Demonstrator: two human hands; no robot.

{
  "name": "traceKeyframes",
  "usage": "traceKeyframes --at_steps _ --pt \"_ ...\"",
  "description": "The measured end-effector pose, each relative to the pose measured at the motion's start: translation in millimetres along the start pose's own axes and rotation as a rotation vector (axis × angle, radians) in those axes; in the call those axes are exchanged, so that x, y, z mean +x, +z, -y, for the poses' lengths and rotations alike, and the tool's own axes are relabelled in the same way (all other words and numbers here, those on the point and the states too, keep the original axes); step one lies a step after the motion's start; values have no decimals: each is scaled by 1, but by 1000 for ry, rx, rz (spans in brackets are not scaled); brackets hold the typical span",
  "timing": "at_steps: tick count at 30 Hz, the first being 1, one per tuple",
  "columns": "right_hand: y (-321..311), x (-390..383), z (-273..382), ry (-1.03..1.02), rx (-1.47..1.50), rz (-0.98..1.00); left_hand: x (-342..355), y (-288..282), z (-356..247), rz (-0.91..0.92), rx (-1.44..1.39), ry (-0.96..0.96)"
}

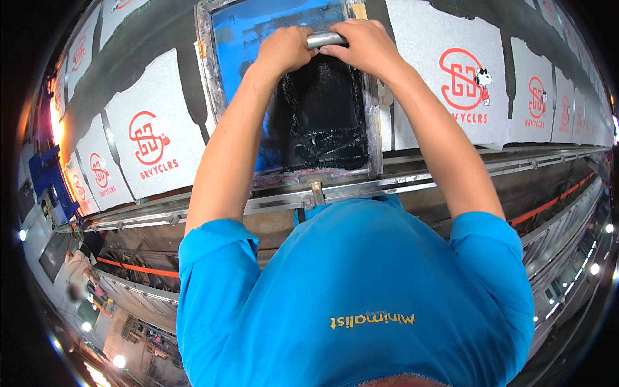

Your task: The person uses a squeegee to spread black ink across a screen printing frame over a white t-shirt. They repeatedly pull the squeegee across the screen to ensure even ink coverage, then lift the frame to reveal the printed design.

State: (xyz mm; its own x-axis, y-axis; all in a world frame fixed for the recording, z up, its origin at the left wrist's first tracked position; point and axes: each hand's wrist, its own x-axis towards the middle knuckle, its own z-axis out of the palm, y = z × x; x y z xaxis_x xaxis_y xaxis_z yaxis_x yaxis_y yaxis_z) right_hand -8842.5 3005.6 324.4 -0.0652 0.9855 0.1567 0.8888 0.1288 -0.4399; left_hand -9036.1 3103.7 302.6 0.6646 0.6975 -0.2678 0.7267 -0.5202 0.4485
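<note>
A framed printing screen (pixel 229 29) with a blue mesh stands at the top centre. A glossy pool of black ink (pixel 322 113) covers much of its middle and right. My left hand (pixel 287 48) and my right hand (pixel 364 45) both grip a short metal bar handle (pixel 327 40) over the upper part of the screen, fingers wrapped round its two ends. Whatever blade is under the handle is hard to make out. White cloth pieces (pixel 412 84) printed with red designs lie on dark boards on either side of the screen.
A long metal rail (pixel 451 174) runs along the near edge of the boards, crossing below the screen. Orange strips (pixel 135 267) run under it. A co-worker (pixel 80 271) is at the lower left, near more benches. My blue-shirted body fills the lower middle.
</note>
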Motion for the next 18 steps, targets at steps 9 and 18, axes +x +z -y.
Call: traceKeyframes --at_steps 9,18 --pt "37 -76 30 -52 -58 -45 -83 46 -23 -225 22 96" --pt "25 -166 83 -23 78 110 -182 62 -44 81 -129 58"
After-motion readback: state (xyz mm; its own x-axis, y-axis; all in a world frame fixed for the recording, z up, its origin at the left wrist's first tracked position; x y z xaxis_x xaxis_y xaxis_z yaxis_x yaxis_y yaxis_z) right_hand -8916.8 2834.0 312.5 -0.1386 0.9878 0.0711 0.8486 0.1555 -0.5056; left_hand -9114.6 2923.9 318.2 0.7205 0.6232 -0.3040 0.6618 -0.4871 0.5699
